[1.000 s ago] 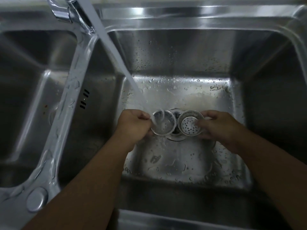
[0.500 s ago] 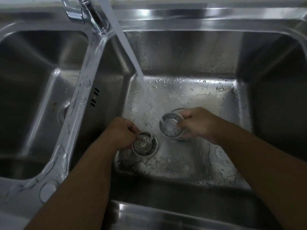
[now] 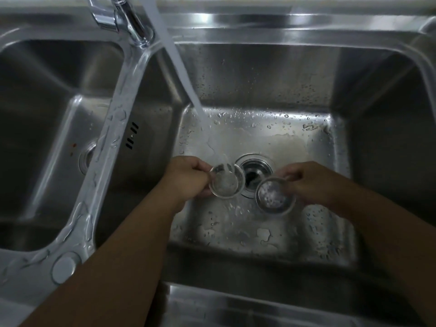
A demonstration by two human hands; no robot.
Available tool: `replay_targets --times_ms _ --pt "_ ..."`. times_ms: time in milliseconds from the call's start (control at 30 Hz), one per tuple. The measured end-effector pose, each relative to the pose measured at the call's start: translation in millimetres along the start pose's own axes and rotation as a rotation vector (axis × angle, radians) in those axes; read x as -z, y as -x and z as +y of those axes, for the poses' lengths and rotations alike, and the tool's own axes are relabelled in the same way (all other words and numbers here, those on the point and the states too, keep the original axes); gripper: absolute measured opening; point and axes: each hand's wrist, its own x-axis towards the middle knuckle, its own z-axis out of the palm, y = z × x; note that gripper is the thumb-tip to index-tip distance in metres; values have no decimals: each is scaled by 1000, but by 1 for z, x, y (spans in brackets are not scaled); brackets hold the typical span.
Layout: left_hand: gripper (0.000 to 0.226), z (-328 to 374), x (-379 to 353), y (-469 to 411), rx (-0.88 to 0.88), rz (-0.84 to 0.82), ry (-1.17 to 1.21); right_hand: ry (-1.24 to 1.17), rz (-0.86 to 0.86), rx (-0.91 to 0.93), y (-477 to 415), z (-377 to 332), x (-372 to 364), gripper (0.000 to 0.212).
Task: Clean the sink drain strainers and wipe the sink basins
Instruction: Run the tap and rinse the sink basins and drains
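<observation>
Over the right sink basin, my left hand grips a round steel drain strainer by its rim, held under the running water stream. My right hand pinches a second strainer by its edge, just right of and below the first. Both strainers hang above the wet basin floor. The open drain hole shows between and behind them.
The faucet stands at the top on the divider between the basins. The left basin has its own drain partly hidden by the divider. A round cap sits on the divider's near end.
My left hand has lifted its strainer up and right into the water stream. My right hand has moved its strainer to the right, off the drain hole, which is now uncovered.
</observation>
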Motion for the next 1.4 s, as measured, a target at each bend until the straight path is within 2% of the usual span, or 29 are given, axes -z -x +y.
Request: replay_targets --times_ms 167,367,433,500,533,567,633,667,700,733,800,867,900,933,1000,1067,1133,1233,1300,1400 --pt "10 -6 -2 0 -1 -41 -18 203 -156 4 6 9 -27 26" --pt "22 -22 1 -2 10 -181 -353 306 -250 17 10 22 -40 35" --pt "23 -23 4 -1 49 -246 -453 344 -354 10 10 22 -31 38" --pt "29 -20 6 0 8 -282 -449 306 -417 -53 10 21 -13 46" --pt "32 -15 6 -1 -36 -280 -359 233 -359 -65 7 22 -5 44" --pt "32 -9 3 -1 -68 -278 -202 121 -216 -33 0 23 1 37" --pt "25 4 -11 -1 -16 -327 224 -123 224 79 -21 28 9 25" --pt "27 11 -19 0 38 -373 396 -130 423 139 -35 31 11 29" --pt "38 16 -27 0 90 -418 504 6 550 184 -50 34 10 37" --pt "51 18 -32 1 133 -459 572 217 595 199 -64 36 6 47" --pt "65 20 -35 0 177 -518 652 548 578 135 -89 36 -11 63" --pt "69 19 -33 -1 199 -504 701 688 600 78 -102 34 -34 70" --pt "68 19 -32 -2 207 -475 709 721 591 139 -103 34 -45 70" --pt "67 19 -31 -4 207 -447 697 768 541 278 -102 35 -56 67" --pt "64 18 -33 -5 188 -406 627 863 327 587 -92 41 -67 59" --pt "60 17 -35 -3 146 -363 511 791 170 678 -82 43 -62 53" --pt "50 15 -36 2 113 -314 420 586 115 622 -71 37 -52 46" --pt "37 12 -31 13 33 -246 345 184 245 473 -43 9 -37 17" --pt "37 13 -25 26 -63 -110 226 11 313 490 -19 -24 -33 24" --pt "27 16 -8 53 -277 124 -37 -146 397 642 22 -98 -30 35"
